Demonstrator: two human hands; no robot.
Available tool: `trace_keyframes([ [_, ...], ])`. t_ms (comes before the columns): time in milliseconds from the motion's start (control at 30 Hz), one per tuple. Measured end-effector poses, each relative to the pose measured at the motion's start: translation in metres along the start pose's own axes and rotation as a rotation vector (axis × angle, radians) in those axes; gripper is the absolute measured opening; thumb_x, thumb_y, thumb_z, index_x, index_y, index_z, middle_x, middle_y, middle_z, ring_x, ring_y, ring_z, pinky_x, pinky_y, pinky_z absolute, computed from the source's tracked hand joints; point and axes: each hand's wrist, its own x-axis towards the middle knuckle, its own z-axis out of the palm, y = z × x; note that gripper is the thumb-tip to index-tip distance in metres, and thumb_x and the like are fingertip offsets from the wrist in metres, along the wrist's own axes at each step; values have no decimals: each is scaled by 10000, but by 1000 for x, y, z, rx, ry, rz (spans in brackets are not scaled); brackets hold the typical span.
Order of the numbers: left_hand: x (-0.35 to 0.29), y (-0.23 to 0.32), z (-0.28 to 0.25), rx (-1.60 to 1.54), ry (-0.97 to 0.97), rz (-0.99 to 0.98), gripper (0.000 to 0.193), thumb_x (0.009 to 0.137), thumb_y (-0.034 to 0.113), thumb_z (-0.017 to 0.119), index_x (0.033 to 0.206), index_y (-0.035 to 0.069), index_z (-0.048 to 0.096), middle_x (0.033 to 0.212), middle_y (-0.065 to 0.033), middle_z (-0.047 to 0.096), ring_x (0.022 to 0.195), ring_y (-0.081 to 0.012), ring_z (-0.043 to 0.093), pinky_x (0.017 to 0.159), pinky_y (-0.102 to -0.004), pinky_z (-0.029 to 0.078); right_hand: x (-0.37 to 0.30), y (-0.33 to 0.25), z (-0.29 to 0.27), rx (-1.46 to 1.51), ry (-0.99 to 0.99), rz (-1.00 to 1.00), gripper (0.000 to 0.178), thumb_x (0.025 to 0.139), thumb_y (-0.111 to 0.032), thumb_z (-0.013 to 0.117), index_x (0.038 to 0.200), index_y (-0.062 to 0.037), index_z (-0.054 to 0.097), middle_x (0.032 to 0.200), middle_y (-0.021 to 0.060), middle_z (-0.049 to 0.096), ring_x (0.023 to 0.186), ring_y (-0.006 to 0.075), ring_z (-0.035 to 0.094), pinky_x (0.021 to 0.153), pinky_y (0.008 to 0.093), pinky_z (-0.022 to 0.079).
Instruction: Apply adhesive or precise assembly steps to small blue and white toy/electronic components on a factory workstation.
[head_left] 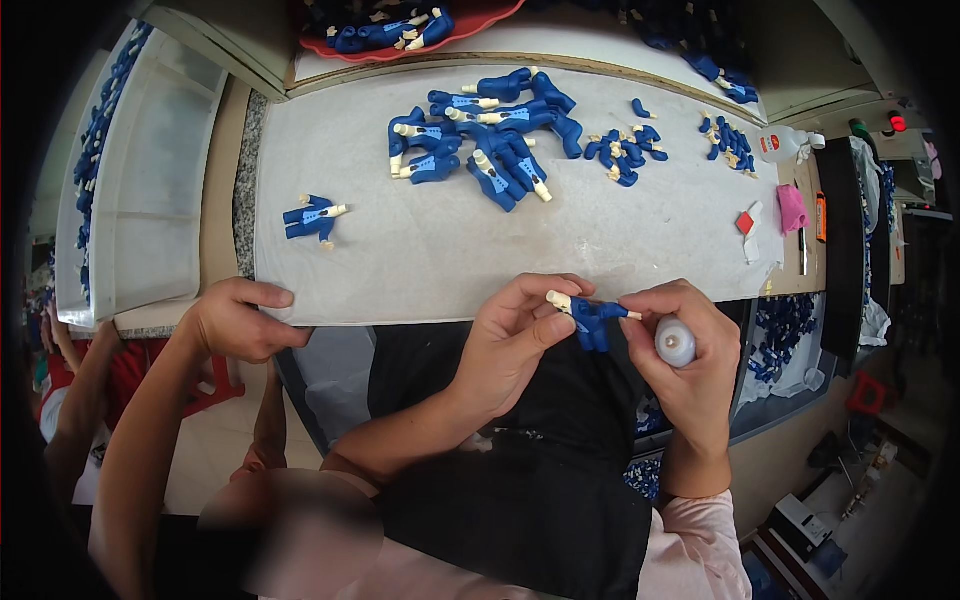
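My left grip (pixel 520 335) closes around a blue figure (pixel 592 322) at its upper body, thumb in front and fingers behind, with the cream neck peg pointing up and to the left. The figure is held up just at the front edge of the table (pixel 400 270), above my dark apron (pixel 500 520). My right grip (pixel 692 360) is doubly occupied: the thumb and forefinger pinch the figure's outstretched arm near its cream tip, while the palm and other fingers hold a whitish squeeze bottle (pixel 675 342), its nozzle end toward the viewer.

On the table, toward the back and centre, lies a heap of blue bodies (pixel 510 120) with cream neck pegs and pale blue fronts. Right of it are two clusters of small blue arms with cream hands, a nearer cluster (pixel 626 155) and a farther cluster (pixel 730 146). A separate figure (pixel 315 220) lies alone at the left. Along the right end stand or lie a clear bottle (pixel 778 145), a pink cloth (pixel 792 208) and an orange-handled tool (pixel 821 217). Another person's hand (pixel 248 318) rests on the front left edge; a translucent bin (pixel 150 200) stands beyond.
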Motion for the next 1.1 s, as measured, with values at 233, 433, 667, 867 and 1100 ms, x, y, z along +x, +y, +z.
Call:
trace_keyframes([
  [233, 0, 2, 3, 110, -13, 78, 221, 784, 23, 548, 997, 24, 487, 1030, -135, 499, 990, -193, 492, 875, -312, 379, 1, -3, 5, -54, 30, -87, 222, 607, 58, 645, 812, -5, 587, 673, 83, 564, 579, 151, 564, 524, 224, 428],
  [433, 0, 3, 4, 147, -3, 131, 216, 784, -49, 513, 995, -8, 487, 1010, -111, 521, 977, -162, 503, 841, -260, 401, 0, -6, 7, -42, 46, -96, 211, 612, 67, 639, 805, 1, 586, 676, 84, 566, 567, 145, 560, 515, 224, 425],
  [667, -1, 4, 5, 258, -15, 208, 229, 769, -70, 526, 992, -26, 497, 998, -112, 516, 967, -163, 503, 835, -254, 397, -1, -4, 12, -60, 45, -110, 207, 594, 68, 648, 774, -3, 574, 657, 84, 554, 545, 161, 550, 501, 233, 417],
  [867, -2, 4, 5, 331, -3, 211, 226, 767, -63, 537, 988, -30, 505, 995, -109, 516, 962, -156, 504, 833, -248, 396, -3, -4, 15, -143, 67, -149, 209, 588, 44, 669, 762, 2, 561, 643, 92, 538, 551, 190, 541, 499, 255, 412],
  [1100, -2, 4, 4, 380, 16, 216, 235, 747, -69, 560, 975, -24, 525, 981, -108, 531, 939, -151, 513, 808, -243, 407, -3, -8, 13, -150, 50, -107, 209, 585, 33, 669, 759, 6, 556, 647, 97, 540, 554, 203, 542, 503, 268, 417],
])
